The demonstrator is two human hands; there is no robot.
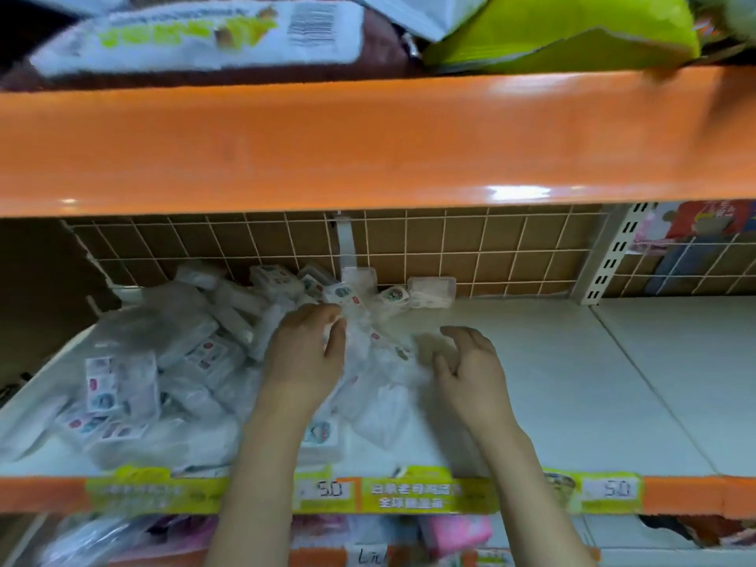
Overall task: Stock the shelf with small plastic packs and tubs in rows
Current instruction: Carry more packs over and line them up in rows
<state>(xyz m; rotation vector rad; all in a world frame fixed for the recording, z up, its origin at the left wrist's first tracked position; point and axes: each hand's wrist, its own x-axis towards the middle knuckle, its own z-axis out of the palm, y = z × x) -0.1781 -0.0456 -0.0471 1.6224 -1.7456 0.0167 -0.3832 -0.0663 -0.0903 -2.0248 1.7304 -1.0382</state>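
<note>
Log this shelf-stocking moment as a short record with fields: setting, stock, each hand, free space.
setting: white shelf board with wire grid back, under an orange shelf edge
stock: loose heap of small plastic packs on the left half, not in rows; clear tubs at the back by the grid
left hand: on the heap, fingers pinching a plastic pack
right hand: fingers loosely curled, holding nothing, beside the heap
free space: the board's right half is bare
price strip: green labels along the front edge
</note>
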